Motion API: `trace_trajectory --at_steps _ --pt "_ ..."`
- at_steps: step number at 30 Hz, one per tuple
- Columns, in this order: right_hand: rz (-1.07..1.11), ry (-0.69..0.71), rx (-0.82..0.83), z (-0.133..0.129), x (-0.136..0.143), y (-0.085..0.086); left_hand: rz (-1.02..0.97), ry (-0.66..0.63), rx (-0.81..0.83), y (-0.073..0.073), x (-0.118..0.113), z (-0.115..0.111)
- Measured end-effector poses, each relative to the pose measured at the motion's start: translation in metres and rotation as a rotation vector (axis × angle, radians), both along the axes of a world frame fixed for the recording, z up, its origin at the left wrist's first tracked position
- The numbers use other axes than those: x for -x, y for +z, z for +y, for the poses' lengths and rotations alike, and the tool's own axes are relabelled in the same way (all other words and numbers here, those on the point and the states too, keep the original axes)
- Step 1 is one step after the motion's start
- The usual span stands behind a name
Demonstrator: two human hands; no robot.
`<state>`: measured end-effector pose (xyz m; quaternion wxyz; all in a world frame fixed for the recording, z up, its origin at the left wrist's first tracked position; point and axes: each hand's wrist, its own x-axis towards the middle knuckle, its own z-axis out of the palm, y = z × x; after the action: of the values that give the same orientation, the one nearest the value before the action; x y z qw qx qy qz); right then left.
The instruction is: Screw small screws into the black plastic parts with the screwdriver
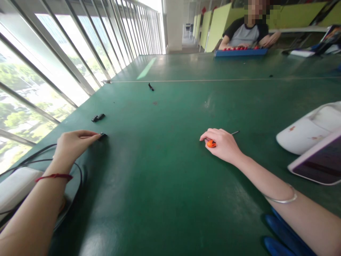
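My left hand (77,142) reaches over the left side of the green table, its fingertips pinched on a small black part (102,136) at the table surface. Just beyond it lies another small black piece (98,117). On the right, my right hand (220,144) rests on the table, closed around a screwdriver with an orange handle (211,143). The thin metal shaft (235,132) sticks out past the far side of the hand, pointing right. Most of the handle is hidden by the fingers.
Farther off lies a small dark piece (151,87). Black cables (81,177) and a white box (21,186) sit at left, beside a metal railing (80,39). At right stand a white rounded object (306,128) and a screen (319,160). A person (245,32) sits behind a blue tray (241,53).
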<state>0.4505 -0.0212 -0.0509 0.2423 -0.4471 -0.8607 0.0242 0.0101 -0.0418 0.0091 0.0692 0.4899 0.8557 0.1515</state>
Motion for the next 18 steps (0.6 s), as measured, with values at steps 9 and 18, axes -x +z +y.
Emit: trace_trajectory --at_steps 9,18 --pt "-0.007 -0.002 0.008 -0.0004 0.0001 0.0003 -0.008 0.010 -0.020 -0.0046 -0.0001 -0.0021" --pt "-0.007 0.002 0.004 -0.0016 0.0002 0.0024 0.013 -0.044 -0.029 -0.0026 -0.0061 -0.0078"
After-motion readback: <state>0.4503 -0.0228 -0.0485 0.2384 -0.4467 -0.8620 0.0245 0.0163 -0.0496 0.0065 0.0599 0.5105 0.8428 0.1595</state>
